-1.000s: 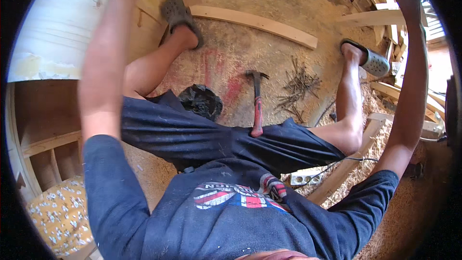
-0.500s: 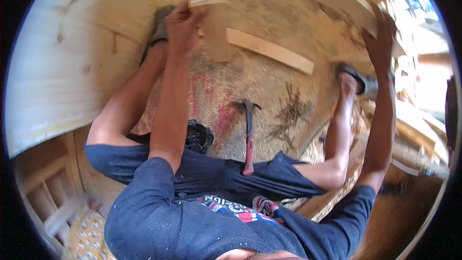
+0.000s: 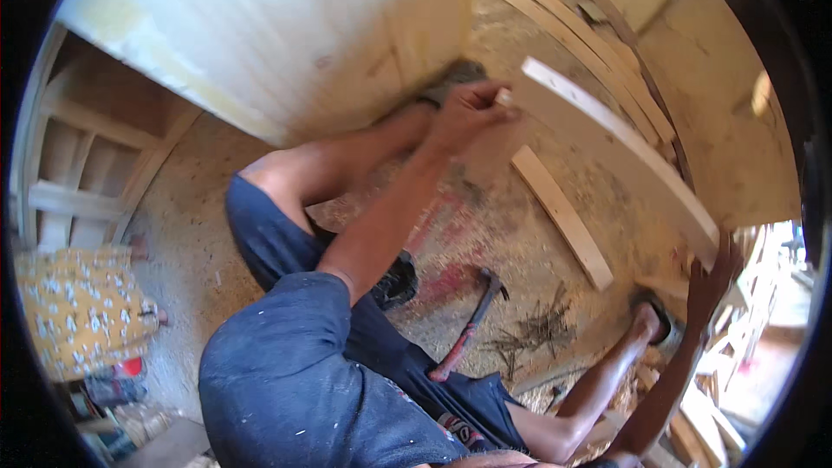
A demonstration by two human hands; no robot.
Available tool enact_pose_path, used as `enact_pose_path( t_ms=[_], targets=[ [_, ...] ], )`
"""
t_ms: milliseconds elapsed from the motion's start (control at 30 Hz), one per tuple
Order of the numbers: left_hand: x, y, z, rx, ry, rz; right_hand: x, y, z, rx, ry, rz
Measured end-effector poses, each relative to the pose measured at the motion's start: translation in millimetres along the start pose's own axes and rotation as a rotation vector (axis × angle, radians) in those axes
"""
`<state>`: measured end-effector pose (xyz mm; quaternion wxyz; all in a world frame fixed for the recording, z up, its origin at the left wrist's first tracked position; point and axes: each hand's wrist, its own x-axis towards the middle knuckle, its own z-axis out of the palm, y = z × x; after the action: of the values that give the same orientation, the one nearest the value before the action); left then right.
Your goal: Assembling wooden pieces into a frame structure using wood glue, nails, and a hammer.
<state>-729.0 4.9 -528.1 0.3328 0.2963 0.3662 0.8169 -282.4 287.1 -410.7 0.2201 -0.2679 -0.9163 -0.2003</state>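
My left hand (image 3: 472, 117) is closed on a short wooden board (image 3: 501, 140), whose pale end shows at the fingertips; the rest is blurred. At the right, my right hand (image 3: 715, 282) grips the near end of a long wooden board (image 3: 620, 152), its fingers partly hidden. That board slants up and away to the left, its far end close to my left hand. Between my legs, a claw hammer (image 3: 465, 335) with a red and black handle leans head-down against my shorts. Another wooden strip (image 3: 563, 218) lies on the floor beyond it.
A large pale wooden panel (image 3: 286, 35) stands at the left. A heap of dark nail-like pieces (image 3: 537, 329) and a black container (image 3: 399, 284) sit on the sawdust-strewn floor. Long strips (image 3: 581, 48) lie at the back. A person in yellow patterned clothing (image 3: 78, 308) is far left.
The view has swung rightward as my body turned. The long board now slants across between my hands, and the short board in my left hand has tilted. The hammer still leans on my shorts.
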Motion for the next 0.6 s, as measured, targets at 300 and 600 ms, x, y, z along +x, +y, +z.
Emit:
enact_pose_path(
  t_ms=[300, 600],
  targets=[
    [-8, -19, 28, -0.075, -0.189, 0.094, -40, 17, -7, -0.033, -0.104, 0.05],
    [-39, -29, 28, 0.138, -0.166, 0.115, -59, 6, -12, -0.025, -0.11, 0.049]
  ],
)
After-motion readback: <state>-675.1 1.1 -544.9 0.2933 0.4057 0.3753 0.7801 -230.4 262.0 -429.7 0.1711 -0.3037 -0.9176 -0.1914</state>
